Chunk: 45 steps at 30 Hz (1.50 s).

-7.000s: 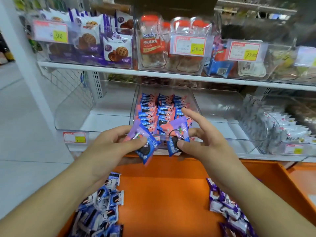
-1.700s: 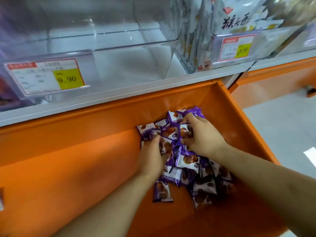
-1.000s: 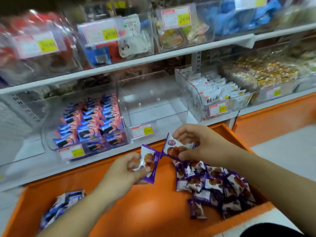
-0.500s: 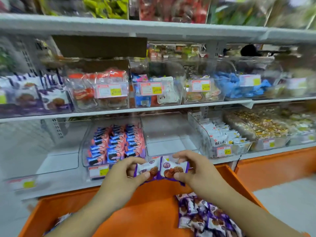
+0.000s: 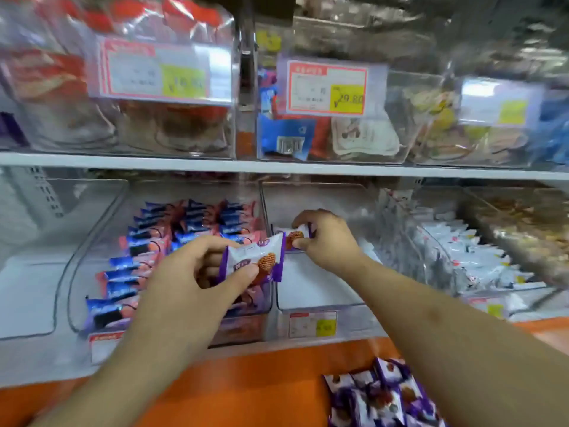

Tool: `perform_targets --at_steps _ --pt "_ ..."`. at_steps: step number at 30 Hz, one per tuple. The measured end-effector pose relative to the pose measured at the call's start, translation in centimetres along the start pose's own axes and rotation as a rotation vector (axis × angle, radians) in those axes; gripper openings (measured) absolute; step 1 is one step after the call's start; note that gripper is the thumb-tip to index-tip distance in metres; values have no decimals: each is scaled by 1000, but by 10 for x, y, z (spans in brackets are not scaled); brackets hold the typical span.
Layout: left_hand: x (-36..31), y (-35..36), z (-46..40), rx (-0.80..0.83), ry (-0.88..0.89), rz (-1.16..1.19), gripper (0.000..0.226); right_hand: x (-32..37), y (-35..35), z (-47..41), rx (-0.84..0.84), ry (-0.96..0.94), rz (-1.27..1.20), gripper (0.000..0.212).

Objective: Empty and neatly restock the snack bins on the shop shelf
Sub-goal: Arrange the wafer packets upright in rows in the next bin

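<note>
Purple waffle-biscuit packet [image 5: 295, 238]: my right hand [image 5: 326, 238] pinches it at the clear middle bin's [image 5: 311, 303] back-left corner, starting a row. Second packet [image 5: 254, 261]: pinched in my left hand [image 5: 187, 272], waiting. Loose packets [image 5: 381, 396]: orange ledge [image 5: 246, 386] below

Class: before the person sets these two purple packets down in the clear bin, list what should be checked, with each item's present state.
1. Right hand grips its packet: ok.
2. That packet is inside the middle bin: ok.
3. Left hand grips its packet: ok.
4. Left packet inside the bin: not ok, it hangs before the blue packets.
5. Bin floor free: ok.
6. Packets face alike: cannot tell.
</note>
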<state>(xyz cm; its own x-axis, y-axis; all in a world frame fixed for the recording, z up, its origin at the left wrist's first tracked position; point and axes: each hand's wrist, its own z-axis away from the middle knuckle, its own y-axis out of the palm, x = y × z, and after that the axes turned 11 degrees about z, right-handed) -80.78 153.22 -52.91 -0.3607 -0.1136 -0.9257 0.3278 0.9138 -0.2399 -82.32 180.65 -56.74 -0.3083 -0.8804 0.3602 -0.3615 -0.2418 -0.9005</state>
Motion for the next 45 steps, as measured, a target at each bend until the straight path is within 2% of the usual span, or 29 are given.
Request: perform_targets --at_steps 4,8,12,14,19,22,25,27,28,30,33,36,38,41,45 --pt "15 12 -2 -17 -44 97 17 -10 49 -51 30 -50 93 14" --pt "21 11 -1 -34 -72 112 17 -17 71 -64 -3 -53 186 7" --pt "22 7 3 -26 -116 129 18 -14 67 -68 -10 -4 285 22" --pt "20 6 5 -11 -121 136 21 -10 65 -69 22 8 255 26" --pt "17 5 6 -15 -130 138 18 -19 58 -55 27 63 52 44" --pt "13 4 7 -33 -132 127 18 -16 34 -35 15 66 -94 37" --pt "1 10 4 -28 -99 81 17 3 -14 5 70 17 -506 21" --pt "-7 19 -3 -15 -65 43 16 13 -48 35 210 -117 -769 22" --pt "-10 23 -6 -11 -50 39 16 17 -61 48 254 -192 -806 24" --pt "-16 36 -12 9 -25 33 15 22 -76 65 268 -284 -718 31" --pt "-15 50 -18 69 47 -57 26 15 -78 68 173 -212 -561 35" --pt "-4 52 -27 175 165 -435 59 -9 -67 54 48 -56 -499 36" --pt "5 50 -33 253 214 -653 71 -28 -52 38 14 0 -370 38" --pt "22 50 -38 314 223 -754 75 -50 -26 10 21 -7 -136 32" --pt "38 47 -40 314 262 -824 72 -66 11 -32 -29 -46 27 27"
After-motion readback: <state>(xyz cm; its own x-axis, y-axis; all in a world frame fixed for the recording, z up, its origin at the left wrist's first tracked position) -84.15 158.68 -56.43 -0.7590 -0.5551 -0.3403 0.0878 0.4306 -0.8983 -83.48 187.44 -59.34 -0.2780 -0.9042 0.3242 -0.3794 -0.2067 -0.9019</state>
